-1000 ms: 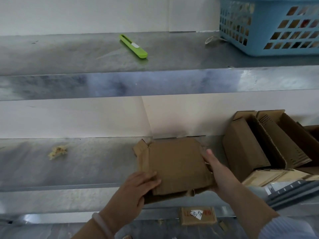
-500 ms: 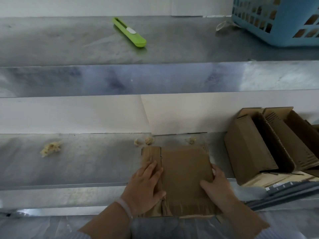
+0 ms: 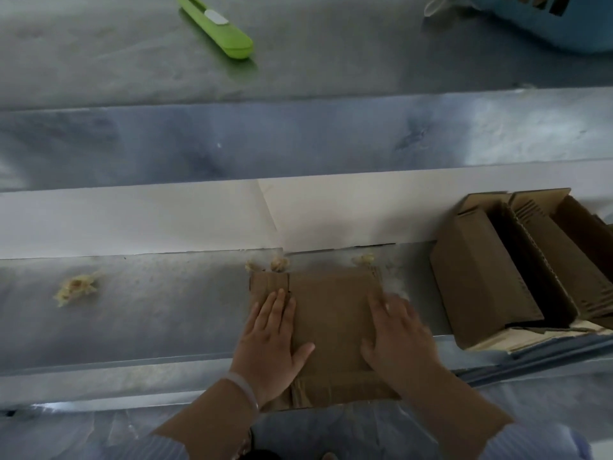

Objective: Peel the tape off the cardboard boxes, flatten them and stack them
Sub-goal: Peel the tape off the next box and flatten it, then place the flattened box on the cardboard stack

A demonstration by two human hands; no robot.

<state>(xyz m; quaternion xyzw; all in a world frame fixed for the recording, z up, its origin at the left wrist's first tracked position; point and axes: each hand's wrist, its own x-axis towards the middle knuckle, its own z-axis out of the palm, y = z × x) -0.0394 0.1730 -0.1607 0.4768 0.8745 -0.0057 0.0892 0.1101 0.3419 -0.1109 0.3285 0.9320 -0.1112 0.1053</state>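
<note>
A flattened cardboard box (image 3: pixel 331 313) lies on the metal desk (image 3: pixel 149 310), its near edge reaching past the desk's front lip. Both hands lie flat on it: the left hand (image 3: pixel 270 340) presses the left side with its fingers (image 3: pixel 275 307) straight and close together, and the right hand (image 3: pixel 398 336) presses the right side with fingers slightly spread, neither curled round anything. Just to the right stand several opened cardboard boxes (image 3: pixel 481 277), crumpled yellowish scraps (image 3: pixel 76 287) lie behind and to the left, and a green cutter (image 3: pixel 215 26) and blue basket (image 3: pixel 564 31) rest on the upper shelf (image 3: pixel 331 61).
</note>
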